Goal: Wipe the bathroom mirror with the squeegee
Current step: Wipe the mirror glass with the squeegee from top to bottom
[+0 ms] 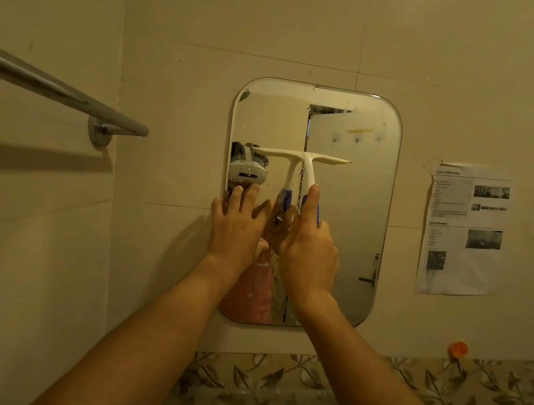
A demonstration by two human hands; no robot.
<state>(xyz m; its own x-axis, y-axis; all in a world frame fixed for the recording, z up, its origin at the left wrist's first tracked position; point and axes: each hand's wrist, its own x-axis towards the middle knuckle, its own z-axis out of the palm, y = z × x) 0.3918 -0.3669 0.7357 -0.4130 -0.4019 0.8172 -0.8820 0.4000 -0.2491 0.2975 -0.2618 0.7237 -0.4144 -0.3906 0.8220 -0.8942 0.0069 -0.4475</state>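
At the middle of the frame, the right hand [308,250] wraps the squeegee [303,157] by its blue handle, the sensible hold. It looks light and stiff, its blade lying across the mirror [358,209]. The left hand [237,229] braces beside it, fingers spread.

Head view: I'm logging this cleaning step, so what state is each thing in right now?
Mirror: fixed to the wall, a few marks near its top.
Squeegee: blade level against the mirror at mid-height, handle pointing down.
Right hand: grips the squeegee handle, thumb along it.
Left hand: fingers spread, touching the mirror's left edge.
Printed sheet: stuck to the wall.
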